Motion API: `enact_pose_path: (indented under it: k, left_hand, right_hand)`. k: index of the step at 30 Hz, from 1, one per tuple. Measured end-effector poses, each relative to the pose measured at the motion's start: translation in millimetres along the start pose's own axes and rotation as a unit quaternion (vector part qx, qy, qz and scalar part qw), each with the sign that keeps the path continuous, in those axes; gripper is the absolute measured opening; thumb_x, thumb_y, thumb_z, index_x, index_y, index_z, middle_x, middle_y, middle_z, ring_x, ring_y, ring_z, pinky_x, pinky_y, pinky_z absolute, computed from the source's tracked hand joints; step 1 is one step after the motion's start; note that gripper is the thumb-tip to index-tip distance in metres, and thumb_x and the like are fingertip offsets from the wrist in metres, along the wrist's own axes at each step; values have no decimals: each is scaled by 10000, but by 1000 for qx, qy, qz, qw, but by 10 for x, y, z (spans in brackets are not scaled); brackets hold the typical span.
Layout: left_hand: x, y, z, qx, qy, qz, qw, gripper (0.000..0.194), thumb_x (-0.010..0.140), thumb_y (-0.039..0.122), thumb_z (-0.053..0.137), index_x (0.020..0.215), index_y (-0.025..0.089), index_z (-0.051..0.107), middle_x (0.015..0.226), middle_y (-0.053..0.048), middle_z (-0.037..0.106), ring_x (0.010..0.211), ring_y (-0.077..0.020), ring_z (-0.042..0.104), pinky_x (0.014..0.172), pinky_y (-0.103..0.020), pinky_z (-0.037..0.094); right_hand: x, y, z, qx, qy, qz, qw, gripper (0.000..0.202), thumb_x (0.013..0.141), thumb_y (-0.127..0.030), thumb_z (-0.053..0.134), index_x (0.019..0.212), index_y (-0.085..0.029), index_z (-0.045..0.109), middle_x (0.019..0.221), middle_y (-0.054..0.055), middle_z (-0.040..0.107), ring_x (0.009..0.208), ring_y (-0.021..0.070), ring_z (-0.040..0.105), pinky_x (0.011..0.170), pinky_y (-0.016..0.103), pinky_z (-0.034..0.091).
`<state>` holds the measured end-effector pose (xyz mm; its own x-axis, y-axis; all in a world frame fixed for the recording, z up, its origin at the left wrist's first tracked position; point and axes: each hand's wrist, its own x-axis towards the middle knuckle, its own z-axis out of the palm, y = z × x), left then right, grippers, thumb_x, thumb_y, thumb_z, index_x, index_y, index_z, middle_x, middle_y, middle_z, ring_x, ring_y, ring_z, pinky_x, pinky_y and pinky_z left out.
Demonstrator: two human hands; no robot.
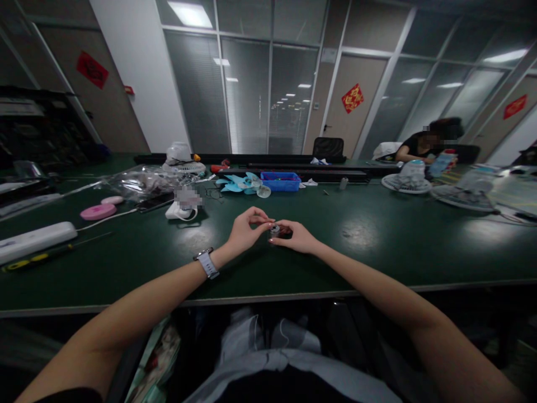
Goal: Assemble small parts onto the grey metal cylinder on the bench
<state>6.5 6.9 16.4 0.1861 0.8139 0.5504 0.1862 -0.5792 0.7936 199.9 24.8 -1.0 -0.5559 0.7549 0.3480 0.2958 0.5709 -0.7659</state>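
Note:
Between my hands, low over the green table, is a small grey metallic cylinder. My right hand grips it from the right, thumb in front and fingers behind. Over its top edge, my left hand has thumb and fingertips pinched together. Whatever lies in that pinch is too small to name. A watch with a pale strap is on the left wrist. Past the hands stand a blue plastic bin and light-blue fan blades.
To the left lie a white power strip, a yellow-black screwdriver, pink round pieces and clear plastic bags. Fan parts sit at the right. Across the table, a person holds a bottle-like object. The table's front edge runs below my forearms.

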Motion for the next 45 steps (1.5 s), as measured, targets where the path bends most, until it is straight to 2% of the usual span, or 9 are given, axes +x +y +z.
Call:
enact_pose_path:
  k: [4,10,18,21,23,26,30,38,45]
  left_hand:
    - [-25,3,45,21,-14,3,1000,243,756,298,692,886,161,539,819,-61,733,828,-213,712,770,-327,538]
    - [-10,-23,73,6,8,14,1000,240,790,302,662,919,170,510,876,-66,737,834,-198,711,762,-315,540]
    - [-21,17,42,75,-18,43,996,206,801,285,650,935,178,536,832,-34,729,803,-179,701,763,-301,525]
    - [-35,30,17,80,-48,51,994,185,834,274,607,980,180,543,841,-30,720,824,-177,695,781,-304,516]
    - [-47,34,9,73,-67,55,994,180,868,262,558,1028,183,538,883,-38,717,867,-176,686,807,-309,505]
    - [-65,22,10,54,-77,57,994,223,901,277,504,1105,188,505,1058,-77,678,977,-182,650,840,-318,488]
    - [-76,-37,15,69,-55,54,995,419,818,360,627,1157,184,454,1212,-126,566,1036,-204,597,833,-331,477]
    - [-96,-107,-17,114,-104,4,988,710,672,397,760,1233,203,371,988,-75,682,982,-236,641,884,-398,455]
    - [-107,-62,-9,137,-110,9,984,663,691,430,736,1218,213,398,908,-37,709,885,-219,675,820,-363,481]
  right_hand:
    - [-7,-10,2,10,4,7,1000,468,692,-403,740,1059,-133,631,902,63,688,806,172,652,769,310,528]
    - [-1,-19,20,7,6,-6,1000,468,682,-395,747,1054,-136,632,893,57,681,789,163,647,748,302,521]
    - [5,20,24,11,-3,-13,1000,440,693,-418,734,1026,-152,625,882,48,680,806,169,651,755,308,524]
    - [3,15,23,17,-9,-11,1000,432,697,-415,731,1017,-147,621,883,51,683,804,166,651,759,307,520]
    - [0,5,27,12,-8,-7,1000,447,698,-408,733,1036,-141,618,888,57,679,799,166,646,752,309,518]
    - [-4,-30,28,18,-4,-3,1000,469,721,-398,716,1101,-147,603,945,68,672,822,171,639,766,318,514]
    - [-9,-108,-10,18,31,-33,999,403,765,-353,678,1120,-176,607,1019,64,658,870,171,622,806,317,497]
    - [-8,-137,-70,2,36,-46,998,259,794,-263,627,1041,-203,680,1039,51,651,902,180,608,820,322,463]
    - [10,-149,-36,9,98,-41,994,188,782,-302,650,912,-167,634,923,53,672,825,168,630,791,327,479]
